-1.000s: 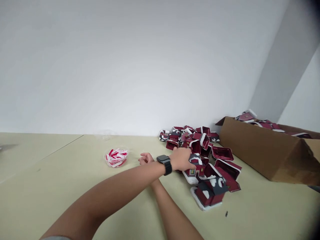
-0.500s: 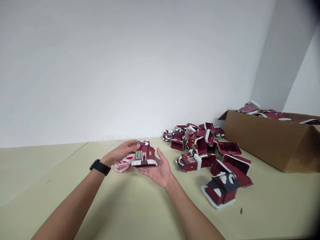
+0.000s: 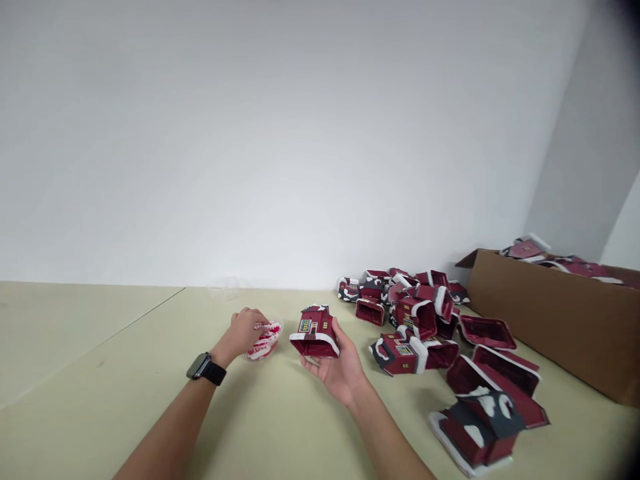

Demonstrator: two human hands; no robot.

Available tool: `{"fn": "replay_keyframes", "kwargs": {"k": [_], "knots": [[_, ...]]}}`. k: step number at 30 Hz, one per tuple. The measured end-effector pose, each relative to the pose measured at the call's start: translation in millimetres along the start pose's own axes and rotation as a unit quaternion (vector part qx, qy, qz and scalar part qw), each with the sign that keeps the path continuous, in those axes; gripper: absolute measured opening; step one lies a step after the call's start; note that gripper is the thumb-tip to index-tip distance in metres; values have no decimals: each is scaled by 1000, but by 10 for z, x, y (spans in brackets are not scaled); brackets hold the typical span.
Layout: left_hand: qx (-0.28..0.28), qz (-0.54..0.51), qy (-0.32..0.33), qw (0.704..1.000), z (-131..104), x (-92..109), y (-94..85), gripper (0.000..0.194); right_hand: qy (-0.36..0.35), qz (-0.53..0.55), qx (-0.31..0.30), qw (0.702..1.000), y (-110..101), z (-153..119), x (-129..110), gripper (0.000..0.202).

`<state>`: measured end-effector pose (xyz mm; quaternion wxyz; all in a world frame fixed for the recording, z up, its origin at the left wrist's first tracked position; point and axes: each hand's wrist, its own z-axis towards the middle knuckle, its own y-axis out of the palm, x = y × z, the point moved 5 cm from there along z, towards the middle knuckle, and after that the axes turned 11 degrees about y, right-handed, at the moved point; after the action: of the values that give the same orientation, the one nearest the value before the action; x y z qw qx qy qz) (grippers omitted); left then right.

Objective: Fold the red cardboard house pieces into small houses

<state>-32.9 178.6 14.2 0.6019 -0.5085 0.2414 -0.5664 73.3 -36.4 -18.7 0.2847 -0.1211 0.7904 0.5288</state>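
Note:
My right hand [image 3: 339,370] is closed around a small dark-red model house [image 3: 320,335] with yellow windows and white snow-like trim. The house is tilted so that its hollow underside faces me. To its left, a clear round container [image 3: 263,347] holds red-and-white patterned pieces, too small to name. My left hand [image 3: 245,331], with a black watch [image 3: 207,368] on the wrist, is at this container, its fingers curled down onto the pieces. What the fingertips pinch is hidden.
Several similar houses [image 3: 414,317] lie heaped on the pale table [image 3: 125,373] to the right. A snow-roofed house [image 3: 480,427] stands nearest me. A cardboard box [image 3: 540,320] full of more houses is at the far right, and a white wall [image 3: 300,133] rises behind.
My left hand has let go of the house and moved left to the container. The right hand now holds the house alone, its hollow base turned more toward me. The view has shifted slightly.

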Motion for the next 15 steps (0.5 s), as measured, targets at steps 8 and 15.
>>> {"fn": "replay_keyframes", "kwargs": {"k": [8, 15], "knots": [[-35, -424, 24, 905, -99, 520, -107, 40, -95, -93, 24, 991, -1, 37, -15, 57], [11, -577, -22, 816, -109, 901, 148, 36, -159, -144, 37, 976, 47, 10, -13, 81]]}}
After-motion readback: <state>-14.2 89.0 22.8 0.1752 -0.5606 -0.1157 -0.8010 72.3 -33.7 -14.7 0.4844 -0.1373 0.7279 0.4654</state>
